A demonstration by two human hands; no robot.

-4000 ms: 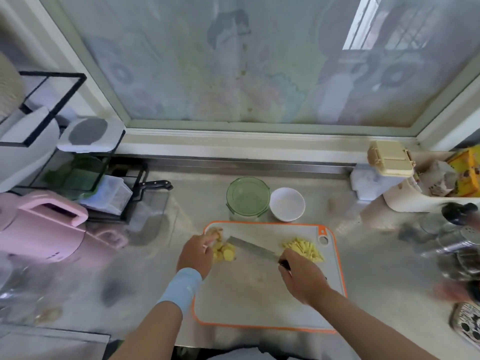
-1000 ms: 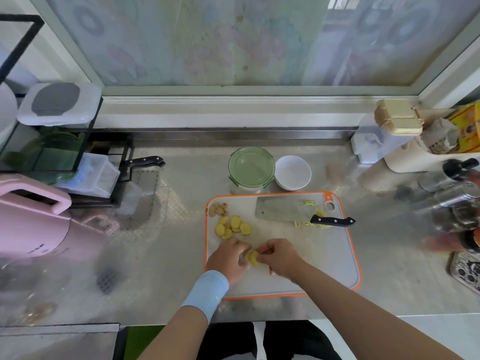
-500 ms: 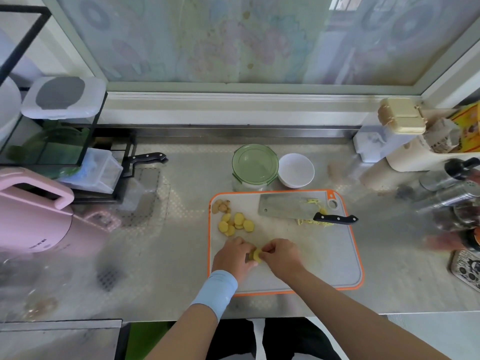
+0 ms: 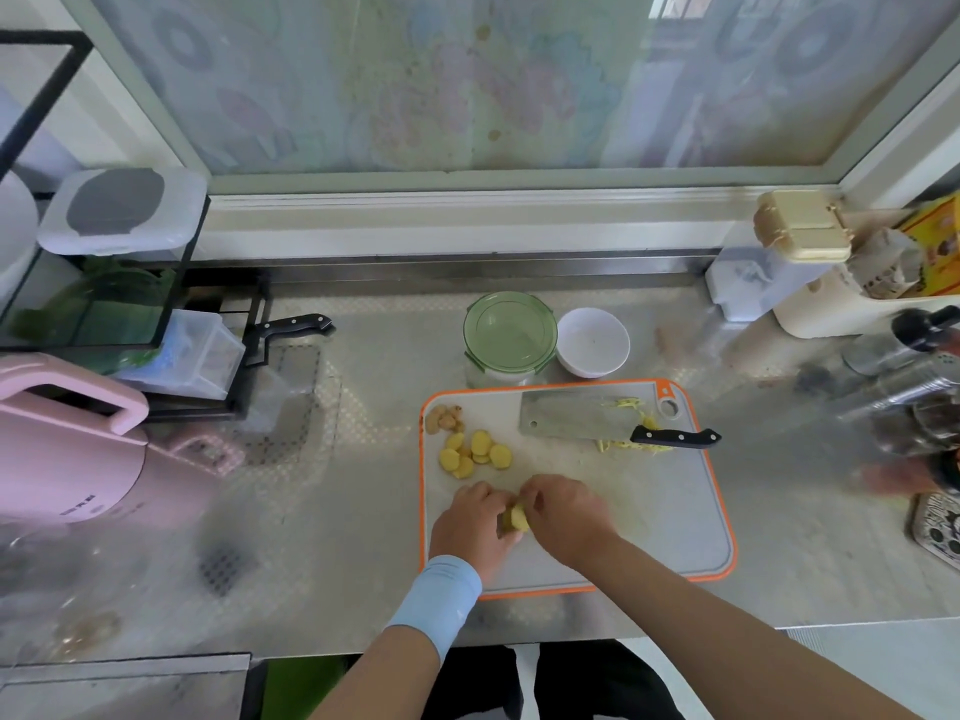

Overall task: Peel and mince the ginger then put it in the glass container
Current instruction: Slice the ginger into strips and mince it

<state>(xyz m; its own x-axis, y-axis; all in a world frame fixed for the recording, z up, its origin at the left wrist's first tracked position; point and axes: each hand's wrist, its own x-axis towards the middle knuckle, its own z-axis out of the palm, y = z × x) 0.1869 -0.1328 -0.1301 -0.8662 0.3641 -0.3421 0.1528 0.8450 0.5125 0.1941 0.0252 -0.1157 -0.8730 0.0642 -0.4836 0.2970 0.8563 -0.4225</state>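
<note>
Far left on the cutting board [image 4: 434, 491], the peelings [image 4: 441, 419] sit out of the way. Our left hand [image 4: 470, 522] curls round the ginger piece [image 4: 517, 519] low on the board and pinches it. The loose slices [image 4: 475, 452] wait just above, and the green-lidded glass container [image 4: 509, 337] stands beyond the far edge. Our right hand [image 4: 563, 514] pinches the same piece from the other side. It looks like we're squaring up a small stack, so we want the edges flush and the pile flat before cutting. Further right, the cleaver [image 4: 576, 419] lies flat with its handle pointing right, the shreds [image 4: 623, 444] partly under it, all within easy reach.
</note>
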